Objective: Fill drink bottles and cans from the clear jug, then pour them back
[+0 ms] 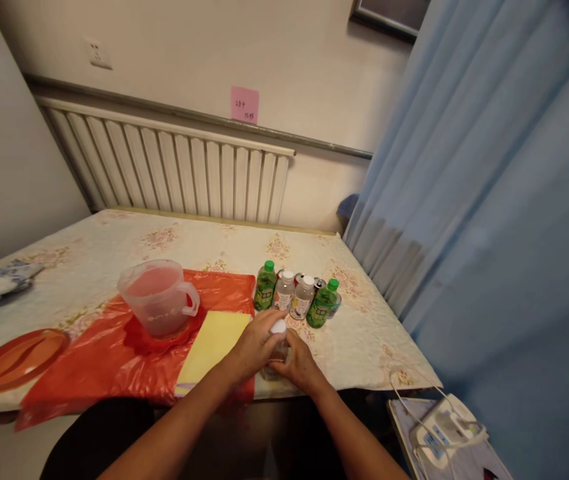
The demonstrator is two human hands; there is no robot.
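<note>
Near the front edge of the table, both my hands are closed around a clear bottle with a white cap [278, 327]. My left hand [257, 343] has its fingers at the bottle's upper part, beside the cap. My right hand [298, 360] wraps the body from the right, hiding much of it. Just behind stand two clear bottles with white caps, a left one [284, 292] and a right one [302, 300]. A green bottle [265, 288] stands to their left and another green bottle [320, 307] to their right. Cans are partly hidden behind them.
A red plastic sheet [94, 363] bears a translucent pitcher [157, 303] and a yellow pad [217, 343]. An orange-red lid [19, 360] lies at the left. A power strip [447, 430] with cables sits low right, near the blue curtain [464, 200].
</note>
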